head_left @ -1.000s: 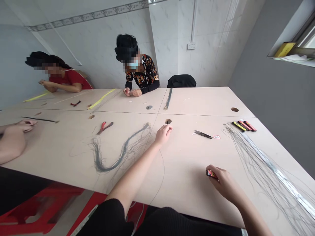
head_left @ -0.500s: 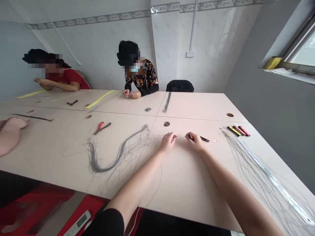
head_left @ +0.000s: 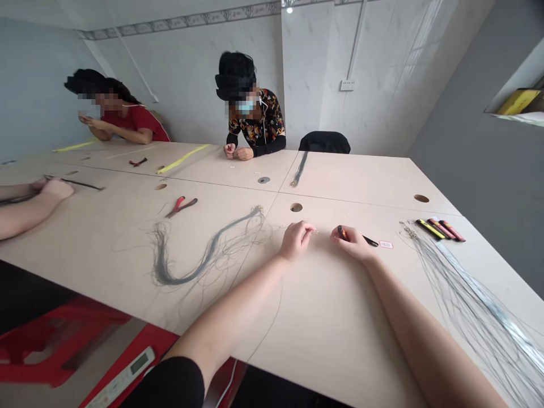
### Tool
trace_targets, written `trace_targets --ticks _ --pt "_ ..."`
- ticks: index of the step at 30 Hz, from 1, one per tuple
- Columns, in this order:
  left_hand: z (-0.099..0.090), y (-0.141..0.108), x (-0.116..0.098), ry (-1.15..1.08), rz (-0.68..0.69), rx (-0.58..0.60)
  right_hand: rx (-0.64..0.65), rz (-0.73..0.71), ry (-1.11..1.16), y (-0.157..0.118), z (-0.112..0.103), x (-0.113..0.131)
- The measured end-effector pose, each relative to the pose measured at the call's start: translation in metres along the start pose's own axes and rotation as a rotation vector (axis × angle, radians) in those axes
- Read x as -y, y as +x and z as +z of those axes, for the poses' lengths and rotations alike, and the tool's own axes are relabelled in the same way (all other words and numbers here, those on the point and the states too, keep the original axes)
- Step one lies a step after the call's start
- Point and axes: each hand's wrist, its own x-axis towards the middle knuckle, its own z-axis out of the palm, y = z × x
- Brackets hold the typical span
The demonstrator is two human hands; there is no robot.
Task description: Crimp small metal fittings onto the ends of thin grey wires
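Left hand pinched shut on something too small to see, right hand gripping an orange-handled tool on the pale worktop; red pliers at ten o'clock.

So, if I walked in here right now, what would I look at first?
Probably the long grey wires: one bundle curves in a big U on the pale table, and another fans out at the right across a shiny metal strip. Then you'd see the left hand and right hand near the middle, the right one holding a small orange-and-black object.
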Motion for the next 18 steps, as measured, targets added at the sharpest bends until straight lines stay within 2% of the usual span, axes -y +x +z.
trace_targets --ticks 6,11,18 --pt "0.002 0.001 -0.005 -0.029 0.067 0.010 -0.209 -0.023 0.079 -0.004 0.020 0.012" --pt "0.004 0.000 -0.005 0.004 0.046 0.046 -0.133 -0.067 0.109 0.000 0.030 0.014" --pt "0.002 0.000 -0.005 0.009 0.081 0.073 -0.155 -0.034 0.177 0.000 0.026 0.014"
